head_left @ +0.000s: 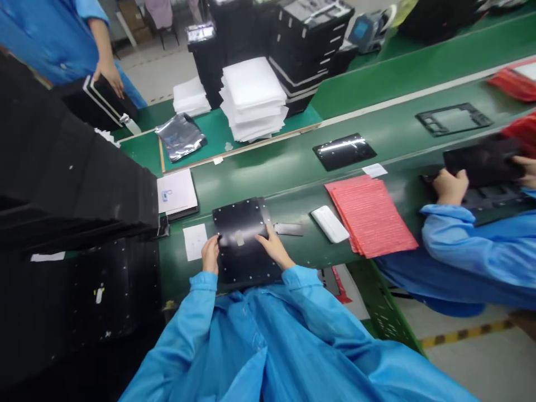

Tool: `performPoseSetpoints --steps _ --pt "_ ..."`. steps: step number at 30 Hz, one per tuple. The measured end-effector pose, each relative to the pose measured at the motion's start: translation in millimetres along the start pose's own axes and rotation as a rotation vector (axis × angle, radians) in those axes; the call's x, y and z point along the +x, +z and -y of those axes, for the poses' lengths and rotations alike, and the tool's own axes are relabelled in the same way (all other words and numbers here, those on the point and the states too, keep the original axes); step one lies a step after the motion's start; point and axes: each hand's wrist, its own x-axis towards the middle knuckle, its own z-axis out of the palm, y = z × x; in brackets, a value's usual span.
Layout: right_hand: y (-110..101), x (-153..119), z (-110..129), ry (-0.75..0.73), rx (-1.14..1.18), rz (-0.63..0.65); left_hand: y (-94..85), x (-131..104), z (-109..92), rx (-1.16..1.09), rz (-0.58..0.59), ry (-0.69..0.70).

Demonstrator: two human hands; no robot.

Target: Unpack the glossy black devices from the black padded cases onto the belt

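A flat black panel (234, 258) with white dots along its edges lies on the green bench right in front of me. A small beige sticker (240, 238) marks its middle. My left hand (210, 254) grips the panel's left edge. On the right edge is my right hand (273, 246), thumb on top and the other fingers mostly hidden. Just beyond my right hand lies a thin grey metallic strip (288, 229). A printed white paper slip (195, 242) is to the left of my left hand.
Tall black stacks (84, 184) rise close on my left. To the right are a white oblong object (330, 224) and red foam sheets (372, 218). A glossy black panel (344, 151) and white sheets (253, 100) lie farther back. A co-worker's hand (450, 187) holds a dark part.
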Motion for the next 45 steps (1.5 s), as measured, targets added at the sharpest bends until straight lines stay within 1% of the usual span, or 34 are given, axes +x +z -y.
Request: performPoseSetpoints --steps 1,3,4,5,6,7,9,11,12,14,17,19,20,22,23,24,25,26,27,29,30,31,32,35,36,38,40,42,43,45 --pt "-15 4 1 -0.025 -0.021 0.056 10.0 -3 -1 0.064 -0.003 0.031" --pt "-47 13 -1 -0.092 -0.098 0.138 26.8 -14 0 0.278 -0.003 0.177" --pt "-63 18 -4 -0.128 -0.167 0.138 35.5 -21 2 0.438 0.000 0.265" --pt "-78 23 -10 -0.163 -0.264 0.112 45.2 -29 6 0.627 0.004 0.338" --pt "-92 30 -18 -0.191 -0.384 0.076 56.0 -37 10 0.821 0.012 0.386" --pt "-103 36 -28 -0.212 -0.516 0.050 67.8 -45 15 0.992 0.025 0.403" --pt "-118 48 -49 -0.252 -0.752 0.065 92.1 -56 25 1.253 0.062 0.412" --pt "-124 56 -64 -0.292 -0.890 0.105 113.3 -63 33 1.411 0.090 0.431" --pt "-124 58 -67 -0.308 -0.924 0.117 121.4 -64 36 1.460 0.094 0.437" --pt "-124 61 -65 -0.345 -0.965 0.168 131.5 -65 39 1.519 0.090 0.431" --pt "-126 59 -55 -0.455 -1.043 0.305 134.4 -64 41 1.542 0.107 0.433" --pt "-134 52 -57 -0.560 -1.098 0.387 132.3 -64 42 1.537 0.113 0.436" --pt "-140 46 -63 -0.610 -1.122 0.440 131.1 -64 42 1.535 0.117 0.435" --pt "-154 33 -80 -0.701 -1.157 0.591 129.3 -63 43 1.535 0.123 0.428" --pt "-160 27 -89 -0.729 -1.167 0.655 128.8 -63 43 1.537 0.126 0.427" --pt "-165 23 -96 -0.734 -1.174 0.683 128.5 -63 44 1.539 0.126 0.425" --pt "-167 20 -102 -0.715 -1.179 0.661 128.5 -63 44 1.540 0.124 0.425" --pt "-168 20 -105 -0.673 -1.182 0.591 128.5 -63 44 1.540 0.120 0.426" --pt "-166 22 -105 -0.617 -1.182 0.491 128.6 -63 44 1.540 0.119 0.428" --pt "-161 30 -100 -0.504 -1.176 0.289 128.7 -63 44 1.545 0.121 0.429" --pt "-158 35 -95 -0.469 -1.173 0.231 128.7 -63 44 1.548 0.121 0.429" --pt "-157 40 -91 -0.454 -1.175 0.212 128.8 -63 43 1.551 0.121 0.428" --pt "-158 45 -87 -0.459 -1.180 0.231 129.0 -63 43 1.554 0.119 0.426" --pt "-166 53 -82 -0.511 -1.186 0.360 130.0 -64 41 1.553 0.107 0.424" --pt "-168 54 -82 -0.521 -1.174 0.383 130.4 -64 40 1.552 0.105 0.424" --pt "-168 57 -80 -0.494 -1.127 0.365 131.1 -65 40 1.551 0.108 0.420" --pt "-159 60 -73 -0.373 -1.069 0.275 131.4 -65 41 1.550 0.113 0.416" --pt "-144 62 -57 -0.244 -1.027 0.214 131.0 -64 42 1.554 0.113 0.419" --pt "-135 63 -47 -0.217 -1.028 0.231 130.5 -64 43 1.558 0.113 0.423" --pt "-119 63 -25 -0.252 -1.096 0.352 129.0 -63 43 1.567 0.116 0.428"
